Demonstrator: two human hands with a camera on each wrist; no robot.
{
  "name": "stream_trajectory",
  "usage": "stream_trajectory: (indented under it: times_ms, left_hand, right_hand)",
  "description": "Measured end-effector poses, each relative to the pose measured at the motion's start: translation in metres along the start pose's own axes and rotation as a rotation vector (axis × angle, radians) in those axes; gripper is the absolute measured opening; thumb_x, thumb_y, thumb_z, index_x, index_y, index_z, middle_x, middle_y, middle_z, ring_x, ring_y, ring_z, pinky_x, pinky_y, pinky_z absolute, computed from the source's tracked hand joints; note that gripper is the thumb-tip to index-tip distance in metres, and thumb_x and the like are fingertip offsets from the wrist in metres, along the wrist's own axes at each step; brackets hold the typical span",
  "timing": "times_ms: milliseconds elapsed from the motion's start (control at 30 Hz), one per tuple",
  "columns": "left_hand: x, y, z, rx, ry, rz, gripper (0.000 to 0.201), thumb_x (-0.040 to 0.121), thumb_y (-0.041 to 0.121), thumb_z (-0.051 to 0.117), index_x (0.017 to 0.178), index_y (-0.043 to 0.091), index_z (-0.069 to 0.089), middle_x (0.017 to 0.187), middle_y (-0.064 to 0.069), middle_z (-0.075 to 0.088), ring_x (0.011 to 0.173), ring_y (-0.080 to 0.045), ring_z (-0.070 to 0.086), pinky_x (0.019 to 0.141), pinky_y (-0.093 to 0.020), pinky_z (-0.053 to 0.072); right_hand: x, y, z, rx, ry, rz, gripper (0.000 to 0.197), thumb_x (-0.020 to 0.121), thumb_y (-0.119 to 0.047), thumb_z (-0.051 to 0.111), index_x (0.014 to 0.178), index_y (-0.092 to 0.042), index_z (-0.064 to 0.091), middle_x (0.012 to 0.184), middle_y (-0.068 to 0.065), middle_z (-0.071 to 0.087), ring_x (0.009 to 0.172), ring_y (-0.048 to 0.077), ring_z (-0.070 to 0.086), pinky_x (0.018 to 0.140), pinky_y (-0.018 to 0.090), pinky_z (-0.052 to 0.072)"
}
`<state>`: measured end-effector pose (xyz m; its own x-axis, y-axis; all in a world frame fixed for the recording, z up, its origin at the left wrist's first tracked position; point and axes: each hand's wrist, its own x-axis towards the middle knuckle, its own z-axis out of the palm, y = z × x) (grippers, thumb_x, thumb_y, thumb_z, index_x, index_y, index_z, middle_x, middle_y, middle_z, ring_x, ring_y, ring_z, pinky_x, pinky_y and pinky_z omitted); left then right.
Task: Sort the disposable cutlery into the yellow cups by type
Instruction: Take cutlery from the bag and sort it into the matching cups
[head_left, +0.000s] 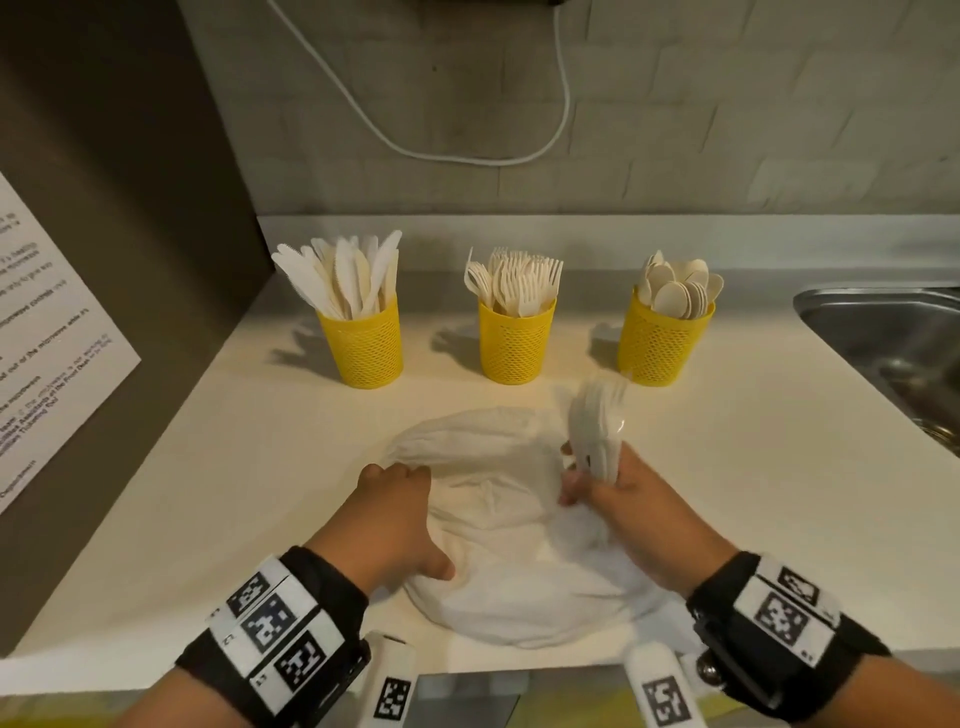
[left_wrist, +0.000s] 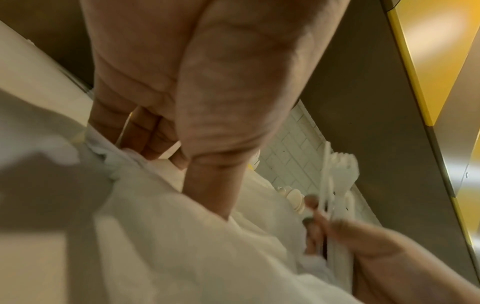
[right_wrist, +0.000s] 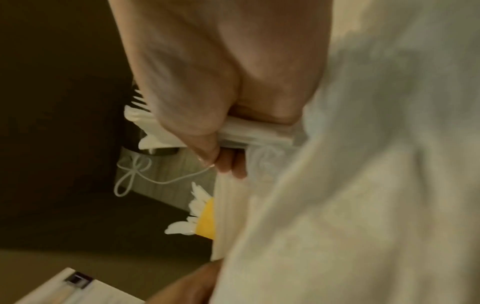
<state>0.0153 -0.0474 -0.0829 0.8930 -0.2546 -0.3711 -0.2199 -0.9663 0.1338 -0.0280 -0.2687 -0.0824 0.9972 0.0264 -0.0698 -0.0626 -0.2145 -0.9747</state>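
Note:
Three yellow mesh cups stand in a row at the back of the counter: the left cup (head_left: 368, 343) holds knives, the middle cup (head_left: 515, 343) forks, the right cup (head_left: 658, 345) spoons. A crumpled white plastic bag (head_left: 493, 525) lies in front of them. My left hand (head_left: 400, 512) holds the bag's left edge, with the fingers (left_wrist: 145, 135) curled into the plastic. My right hand (head_left: 605, 486) grips a bundle of white forks (head_left: 597, 421) by the handles, tines up, just above the bag's right side. The bundle (right_wrist: 259, 133) sits across my right palm.
A steel sink (head_left: 883, 338) is set into the counter at the right. A dark panel with a printed paper notice (head_left: 52, 338) closes off the left side. A white cable (head_left: 467, 156) hangs on the tiled wall behind the cups. The counter's front edge is under my wrists.

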Motion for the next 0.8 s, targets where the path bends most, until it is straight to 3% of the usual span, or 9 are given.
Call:
stream_trajectory:
  times_ms: [67, 100, 200, 267, 367, 467, 533, 667, 800]
  left_hand:
    - [0.001, -0.002, 0.000, -0.007, 0.004, -0.008, 0.092, 0.064, 0.054, 0.073, 0.137, 0.018, 0.031, 0.138, -0.002, 0.040, 0.124, -0.027, 0.033, 0.098, -0.029, 0.036]
    - [0.002, -0.003, 0.000, -0.004, 0.010, -0.013, 0.092, 0.064, 0.054, 0.073, 0.138, 0.018, 0.031, 0.139, -0.002, 0.040, 0.124, -0.027, 0.033, 0.099, -0.030, 0.035]
    - [0.005, -0.008, 0.000, 0.016, 0.022, -0.031, 0.093, 0.065, 0.056, 0.072, 0.139, 0.018, 0.030, 0.141, -0.002, 0.038, 0.126, -0.027, 0.034, 0.103, -0.029, 0.033]
    - [0.006, -0.009, -0.002, 0.029, 0.020, -0.037, 0.090, 0.067, 0.055, 0.071, 0.138, 0.018, 0.031, 0.140, -0.002, 0.038, 0.126, -0.026, 0.034, 0.102, -0.029, 0.034]
    - [0.008, -0.007, -0.007, 0.006, 0.015, -0.034, 0.080, 0.069, 0.051, 0.070, 0.135, 0.019, 0.038, 0.137, -0.001, 0.043, 0.125, -0.026, 0.036, 0.098, -0.029, 0.037]
    - [0.012, -0.005, -0.018, -0.060, 0.073, 0.004, 0.063, 0.073, 0.045, 0.068, 0.128, 0.020, 0.049, 0.133, -0.001, 0.049, 0.121, -0.024, 0.045, 0.095, -0.027, 0.040]
    - [0.011, 0.000, -0.031, -0.164, 0.206, 0.064, 0.050, 0.081, 0.038, 0.065, 0.126, 0.020, 0.053, 0.128, 0.001, 0.052, 0.114, -0.018, 0.052, 0.089, -0.023, 0.040]
    - [0.004, 0.024, -0.066, -0.622, 0.579, 0.255, 0.009, 0.084, 0.027, 0.064, 0.091, 0.031, 0.060, 0.075, 0.014, 0.057, 0.066, 0.003, 0.053, 0.060, -0.009, 0.038]
    - [0.010, 0.054, -0.083, -0.982, 0.594, 0.306, 0.024, 0.076, 0.037, 0.071, 0.089, 0.036, 0.051, 0.075, 0.010, 0.059, 0.064, -0.009, 0.060, 0.063, -0.028, 0.051]
  right_hand:
    - [0.001, 0.009, -0.005, -0.103, -0.039, 0.063, 0.007, 0.092, -0.017, 0.054, 0.095, -0.020, 0.059, 0.079, -0.008, 0.062, 0.061, -0.005, 0.055, 0.056, 0.014, 0.041]
    - [0.003, 0.012, -0.010, -0.105, -0.014, 0.069, 0.006, 0.092, -0.018, 0.055, 0.095, -0.019, 0.060, 0.082, -0.007, 0.065, 0.066, -0.003, 0.059, 0.062, 0.016, 0.043]
    - [0.014, 0.008, -0.033, 0.173, 0.144, 0.074, 0.007, 0.094, -0.016, 0.052, 0.096, -0.015, 0.058, 0.077, -0.001, 0.068, 0.078, 0.017, 0.064, 0.080, 0.035, 0.047]
    - [0.022, -0.004, -0.046, 0.466, 0.207, 0.026, 0.008, 0.097, -0.015, 0.045, 0.096, -0.016, 0.053, 0.069, 0.004, 0.062, 0.069, 0.021, 0.062, 0.075, 0.041, 0.051]
    - [0.026, -0.031, -0.056, 0.613, 0.183, -0.018, 0.011, 0.096, -0.019, 0.042, 0.098, -0.023, 0.052, 0.065, 0.003, 0.052, 0.055, 0.016, 0.050, 0.059, 0.034, 0.046]
    - [0.030, -0.046, -0.043, 0.589, 0.100, -0.012, 0.009, 0.094, -0.020, 0.046, 0.098, -0.020, 0.054, 0.062, 0.001, 0.046, 0.049, 0.012, 0.041, 0.048, 0.025, 0.038]
    - [0.034, -0.050, -0.029, 0.525, 0.051, 0.012, 0.008, 0.096, -0.019, 0.046, 0.094, -0.016, 0.054, 0.060, 0.000, 0.044, 0.047, 0.011, 0.038, 0.045, 0.023, 0.033]
    - [0.041, -0.050, 0.002, 0.290, -0.018, 0.005, 0.011, 0.096, -0.021, 0.048, 0.086, -0.017, 0.047, 0.062, -0.001, 0.040, 0.051, 0.011, 0.035, 0.047, 0.025, 0.031]
    - [0.048, -0.042, 0.028, -0.026, 0.000, -0.033, 0.007, 0.095, -0.026, 0.045, 0.097, -0.024, 0.051, 0.062, -0.008, 0.041, 0.054, 0.009, 0.035, 0.051, 0.026, 0.031]
